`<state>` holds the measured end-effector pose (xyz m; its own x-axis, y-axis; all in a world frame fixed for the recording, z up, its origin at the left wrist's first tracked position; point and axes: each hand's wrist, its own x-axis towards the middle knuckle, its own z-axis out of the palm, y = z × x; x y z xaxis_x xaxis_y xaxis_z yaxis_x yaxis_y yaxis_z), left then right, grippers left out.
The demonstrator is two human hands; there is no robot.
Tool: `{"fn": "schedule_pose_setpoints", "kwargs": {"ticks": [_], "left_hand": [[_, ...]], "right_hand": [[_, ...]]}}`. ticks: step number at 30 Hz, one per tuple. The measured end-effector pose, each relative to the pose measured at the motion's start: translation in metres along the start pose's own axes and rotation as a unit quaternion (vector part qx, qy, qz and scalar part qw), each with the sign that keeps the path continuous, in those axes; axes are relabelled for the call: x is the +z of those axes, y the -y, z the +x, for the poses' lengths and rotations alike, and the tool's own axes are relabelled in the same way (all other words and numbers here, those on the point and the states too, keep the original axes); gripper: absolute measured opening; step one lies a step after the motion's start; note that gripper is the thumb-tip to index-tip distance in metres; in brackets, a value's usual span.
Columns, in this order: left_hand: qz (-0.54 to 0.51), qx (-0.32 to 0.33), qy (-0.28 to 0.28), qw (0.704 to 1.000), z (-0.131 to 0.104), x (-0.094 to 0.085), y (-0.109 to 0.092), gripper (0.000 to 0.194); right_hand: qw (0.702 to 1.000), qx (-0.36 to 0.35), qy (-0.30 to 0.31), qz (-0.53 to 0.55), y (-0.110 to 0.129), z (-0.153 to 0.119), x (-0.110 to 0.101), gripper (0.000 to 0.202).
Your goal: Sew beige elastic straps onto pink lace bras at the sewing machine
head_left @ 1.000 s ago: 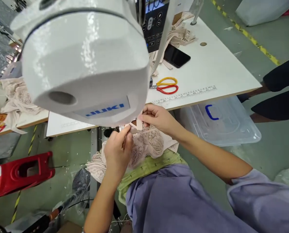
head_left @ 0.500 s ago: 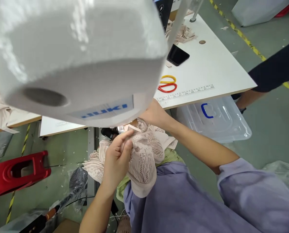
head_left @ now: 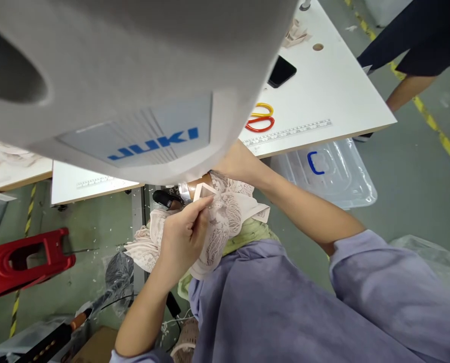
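Observation:
Pale pink lace fabric [head_left: 213, 242] hangs over my lap below the head of a JUKI sewing machine [head_left: 156, 116]. My left hand [head_left: 185, 237] pinches the fabric between thumb and fingers, next to a narrow folded pink strip [head_left: 203, 191] that sticks up past the fingertips. My right hand [head_left: 236, 161] lies at the table edge, partly behind the machine head, beside the upper part of the lace. Its fingers are hidden. More folded lace [head_left: 145, 247] rests to the left of my left hand.
On the white table [head_left: 334, 85] lie red and yellow scissors [head_left: 261, 123], a black phone [head_left: 281, 71], a ruler [head_left: 293, 136] and fabric strips [head_left: 296, 34]. A clear plastic bin [head_left: 334, 174] sits below. A red stool [head_left: 28, 262] stands left. Another person's legs [head_left: 413, 45] are at upper right.
The view has shifted, and the machine head fills more of it. My left hand has closed more over the lace, and less fabric hangs below it. The other person's legs have moved.

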<state>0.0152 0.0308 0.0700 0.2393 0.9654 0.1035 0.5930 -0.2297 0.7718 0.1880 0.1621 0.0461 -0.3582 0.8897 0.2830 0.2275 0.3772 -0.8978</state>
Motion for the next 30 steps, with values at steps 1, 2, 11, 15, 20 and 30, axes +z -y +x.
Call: {"fn": "schedule_pose_setpoints", "kwargs": {"ticks": [1, 2, 11, 15, 20, 30], "left_hand": [[-0.001, 0.001, -0.002, 1.0, 0.001, 0.0, 0.0, 0.028], [-0.002, 0.001, -0.003, 1.0, 0.001, 0.0, 0.0, 0.028], [-0.002, -0.041, -0.011, 0.999, 0.016, -0.008, -0.006, 0.029], [0.0, -0.082, 0.002, 0.997, 0.024, -0.014, -0.01, 0.029], [-0.01, -0.099, 0.019, 0.995, 0.03, -0.016, -0.012, 0.028], [-0.011, -0.107, 0.01, 0.994, 0.029, -0.015, -0.011, 0.028]], "right_hand": [[1.0, -0.001, 0.0, -0.001, 0.0, 0.0, 0.0, 0.002], [1.0, -0.002, 0.0, -0.004, 0.0, 0.0, 0.0, 0.002], [0.999, -0.023, 0.008, -0.026, -0.001, 0.005, -0.002, 0.002], [0.999, -0.026, 0.017, -0.016, 0.002, 0.006, -0.003, 0.007], [0.999, -0.031, 0.014, -0.029, 0.002, 0.008, -0.005, 0.004], [0.999, -0.04, 0.017, -0.027, -0.001, 0.01, -0.007, 0.007]]}}
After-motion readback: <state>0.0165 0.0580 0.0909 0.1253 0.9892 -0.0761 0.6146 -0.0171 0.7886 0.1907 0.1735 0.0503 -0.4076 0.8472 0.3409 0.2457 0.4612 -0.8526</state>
